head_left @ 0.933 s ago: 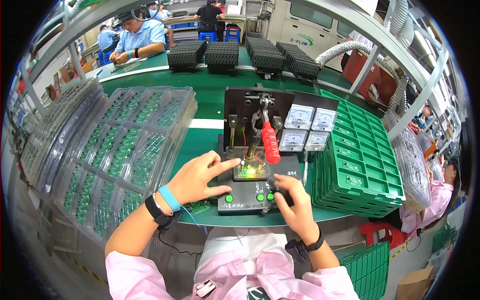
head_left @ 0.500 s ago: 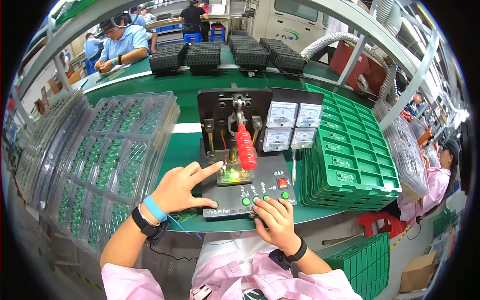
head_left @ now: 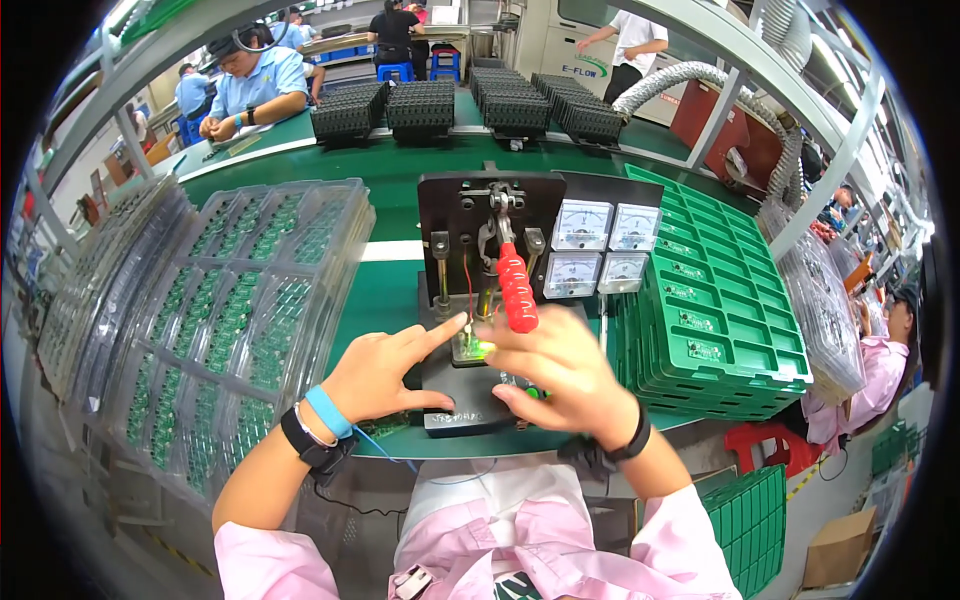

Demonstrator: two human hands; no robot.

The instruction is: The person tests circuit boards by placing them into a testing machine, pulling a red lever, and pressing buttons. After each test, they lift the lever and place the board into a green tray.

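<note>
A black test fixture [head_left: 440,205] stands before me, with a red-handled toggle clamp [head_left: 517,290] and a lit yellow-green spot on its small plate. My left hand [head_left: 375,375] is open. Its index fingertip touches or nearly touches the fixture by a thin red wire, and its thumb lies at the base's left front, where a green button was visible earlier. My right hand [head_left: 565,375], smeared by motion, is over the fixture's base just below the red handle. Its fingers cover part of the plate and most of the buttons; whether it holds anything is unclear. Analog meters [head_left: 583,224] flank the clamp.
Clear blister trays of green circuit boards [head_left: 340,230] are stacked at left. Green compartment trays [head_left: 760,345], some holding small boards, rise at right. Black racks [head_left: 420,108] line the far side. A co-worker in blue [head_left: 260,85] sits at far left; a person in white [head_left: 635,45] stands behind.
My right hand has lifted off the front buttons and moved up toward the clamp and plate. My left hand keeps nearly the same pose. The whole view has shifted slightly.
</note>
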